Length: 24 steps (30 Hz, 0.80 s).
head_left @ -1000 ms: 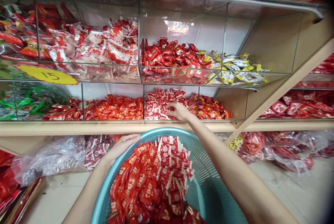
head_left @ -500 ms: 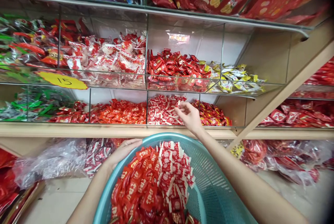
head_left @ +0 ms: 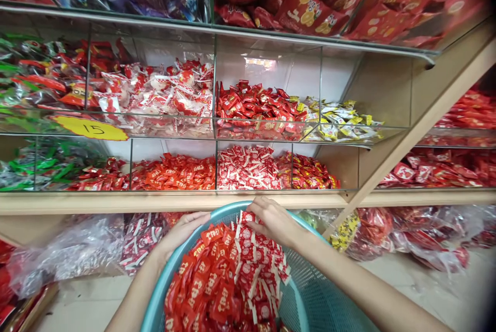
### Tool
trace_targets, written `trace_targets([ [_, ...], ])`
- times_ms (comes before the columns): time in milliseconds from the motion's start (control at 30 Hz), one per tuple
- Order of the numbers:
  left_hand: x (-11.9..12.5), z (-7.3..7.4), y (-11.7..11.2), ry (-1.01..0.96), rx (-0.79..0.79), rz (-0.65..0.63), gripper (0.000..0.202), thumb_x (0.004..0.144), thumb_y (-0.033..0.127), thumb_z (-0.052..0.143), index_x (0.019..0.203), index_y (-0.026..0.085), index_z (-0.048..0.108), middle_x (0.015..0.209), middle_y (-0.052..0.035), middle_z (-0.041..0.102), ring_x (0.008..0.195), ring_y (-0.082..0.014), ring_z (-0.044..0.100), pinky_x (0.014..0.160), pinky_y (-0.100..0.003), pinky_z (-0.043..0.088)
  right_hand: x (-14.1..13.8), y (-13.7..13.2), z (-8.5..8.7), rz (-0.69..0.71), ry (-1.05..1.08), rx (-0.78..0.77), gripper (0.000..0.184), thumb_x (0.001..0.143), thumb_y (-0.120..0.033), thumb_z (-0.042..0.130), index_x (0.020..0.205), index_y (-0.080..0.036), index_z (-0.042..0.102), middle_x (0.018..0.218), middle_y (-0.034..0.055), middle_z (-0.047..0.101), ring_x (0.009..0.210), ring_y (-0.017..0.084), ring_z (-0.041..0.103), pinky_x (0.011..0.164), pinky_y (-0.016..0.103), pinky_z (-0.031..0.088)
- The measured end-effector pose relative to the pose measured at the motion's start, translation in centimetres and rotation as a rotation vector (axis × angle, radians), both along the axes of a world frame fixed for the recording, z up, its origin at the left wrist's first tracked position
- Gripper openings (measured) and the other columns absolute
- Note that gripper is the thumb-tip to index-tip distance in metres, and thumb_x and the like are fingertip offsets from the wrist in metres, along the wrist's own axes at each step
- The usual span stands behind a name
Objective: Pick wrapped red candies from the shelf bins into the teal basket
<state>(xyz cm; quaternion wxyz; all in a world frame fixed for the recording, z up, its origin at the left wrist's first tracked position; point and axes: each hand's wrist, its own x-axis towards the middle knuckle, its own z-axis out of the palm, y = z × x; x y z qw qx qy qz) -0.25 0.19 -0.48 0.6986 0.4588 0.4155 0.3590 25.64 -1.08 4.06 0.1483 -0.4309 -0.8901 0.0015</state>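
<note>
A teal plastic basket [head_left: 329,306] sits low in front of me, heaped with red wrapped candies [head_left: 209,280] and red-and-white wrapped candies [head_left: 258,265]. My left hand [head_left: 180,231] grips the basket's far left rim, fingers curled over it. My right hand [head_left: 273,218] rests on top of the red-and-white candies at the far rim, fingers bent down onto them. Straight ahead, the glass bin of the same red-and-white candies [head_left: 248,169] stands on the wooden shelf.
Glass-fronted bins hold red candies [head_left: 174,172], red-gold candies [head_left: 308,172], green ones [head_left: 34,164] and yellow ones [head_left: 341,115]. A yellow tag marked 15 [head_left: 91,128] sticks to the glass. Plastic bags of sweets [head_left: 406,231] lie under the wooden shelf [head_left: 116,202].
My right hand has come down from the red-and-white candy bin to the pile in the basket. The view has tilted upward slightly. My left hand stays on the rim.
</note>
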Motion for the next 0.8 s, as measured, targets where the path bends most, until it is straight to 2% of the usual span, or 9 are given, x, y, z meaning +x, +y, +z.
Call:
trace_targets([
  [400,-0.2,-0.3,0.2,0.017,-0.012,0.017,0.033,0.074,0.031,0.061,0.105,0.020,0.066,0.095,-0.0051,0.071,0.083,-0.0200,0.064,0.083,-0.033,0.044,0.0,0.6,-0.8,-0.023,-0.062,0.003,0.026,0.086,-0.037,0.045,0.093,-0.017,0.060,0.086,0.0071,0.055,0.088,0.019,0.049,0.078,0.031,0.037],
  [800,0.0,0.2,-0.1,0.014,-0.019,0.015,0.032,0.073,0.032,0.062,0.102,0.021,0.067,0.094,-0.0035,0.071,0.082,-0.0192,0.065,0.078,-0.029,0.046,-1.2,0.6,-1.0,-0.033,-0.104,0.040,0.027,0.085,-0.039,0.046,0.084,-0.016,0.060,0.084,0.0072,0.057,0.083,0.019,0.050,0.075,0.031,0.037],
])
